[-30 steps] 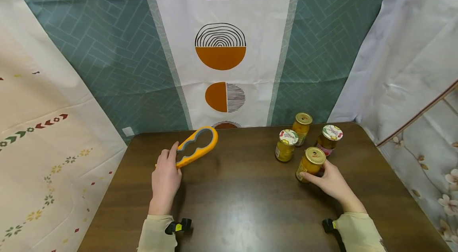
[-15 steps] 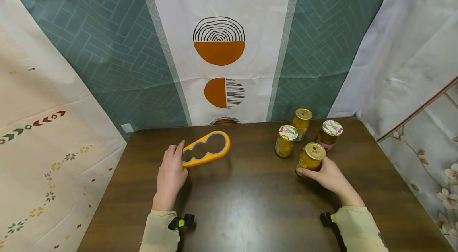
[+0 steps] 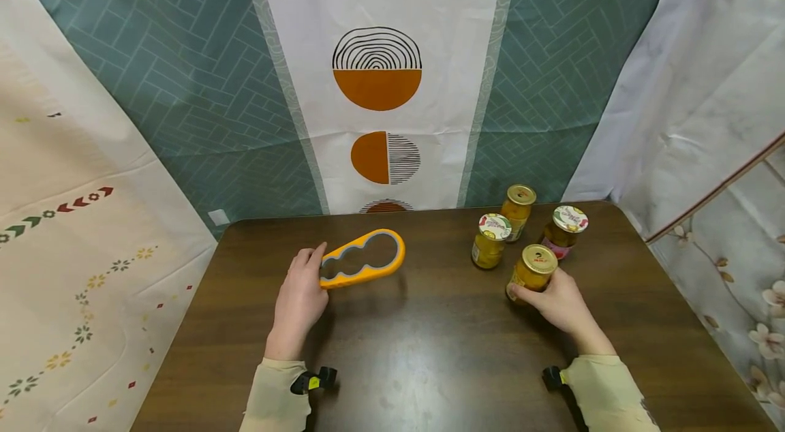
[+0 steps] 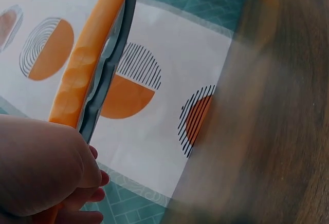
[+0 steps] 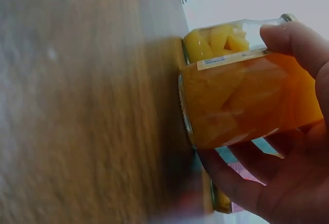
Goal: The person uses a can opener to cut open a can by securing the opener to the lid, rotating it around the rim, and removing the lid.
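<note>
My left hand point(image 3: 299, 299) grips the handle end of an orange-yellow jar opener point(image 3: 363, 275) with a wavy grey inner edge, held up at the left of the table. In the left wrist view the opener point(image 4: 82, 70) stands edge-on, its handle partly hidden by the fingers. At the right, my right hand point(image 3: 563, 306) holds a glass jar point(image 3: 532, 275) of yellow-orange fruit with a gold lid. The thumb lies on one side of this jar point(image 5: 247, 100) and the fingers on the other. Its base is right at the tabletop.
Behind the held jar stand a jar with a patterned white lid point(image 3: 488, 253), a gold-lidded jar point(image 3: 517, 214) and a darker jar with a pink label point(image 3: 561, 238). The brown table point(image 3: 405, 357) meets a patterned cloth backdrop point(image 3: 429, 105) at its far edge.
My left hand has moved rightward with the jar opener, whose loop now lies flatter and points more to the right. My right hand stays on the jar almost unmoved. The head view has tilted slightly.
</note>
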